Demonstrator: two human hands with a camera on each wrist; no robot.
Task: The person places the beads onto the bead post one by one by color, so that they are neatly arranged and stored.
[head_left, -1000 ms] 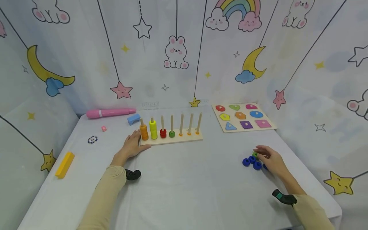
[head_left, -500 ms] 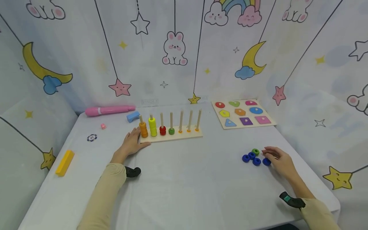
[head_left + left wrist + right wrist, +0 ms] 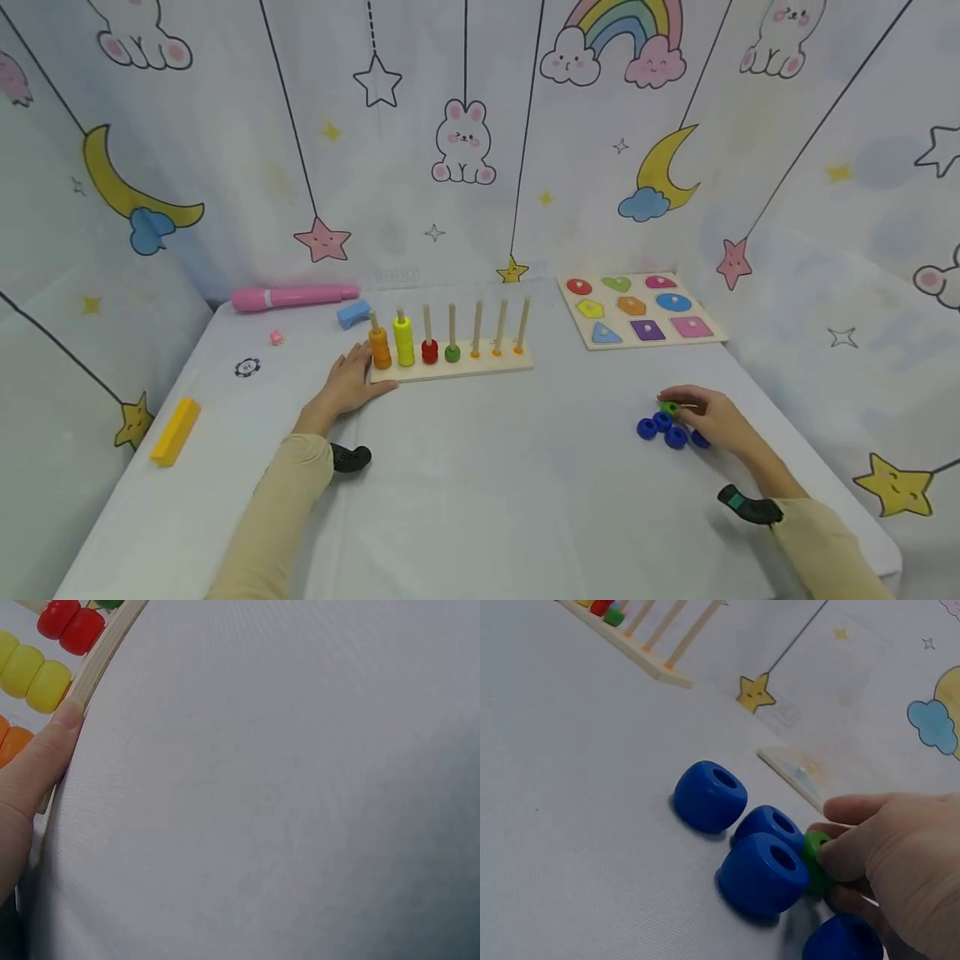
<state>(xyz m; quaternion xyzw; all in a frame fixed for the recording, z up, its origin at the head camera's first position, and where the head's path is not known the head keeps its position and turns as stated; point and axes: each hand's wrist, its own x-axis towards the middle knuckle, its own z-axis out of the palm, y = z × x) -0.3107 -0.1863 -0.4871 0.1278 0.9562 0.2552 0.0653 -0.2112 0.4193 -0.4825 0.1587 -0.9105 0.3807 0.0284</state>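
A wooden peg board (image 3: 465, 372) carries orange, yellow, red and green beads on its left pegs; its right pegs bear no beads. My left hand (image 3: 345, 385) holds the board's left end, the thumb (image 3: 56, 742) lying against the front edge in the left wrist view. Its other fingers are partly hidden behind that end. Over on the right, my right hand (image 3: 712, 418) pinches a light green bead (image 3: 814, 877) between thumb and fingers, low at the table. Several blue beads (image 3: 709, 796) lie close around it, one partly beneath the hand.
A shape puzzle board (image 3: 637, 340) lies at the back right. Along the back left are a pink microphone-like toy (image 3: 300, 297) and a blue block (image 3: 353, 313). A small pink piece (image 3: 277, 337), a round chip (image 3: 247, 367) and a yellow block (image 3: 176, 432) lie farther left.
My right hand drew back to the right of the green bead, then returned left and now pinches it. The left hand stays at the peg board. The head view shifted slightly.
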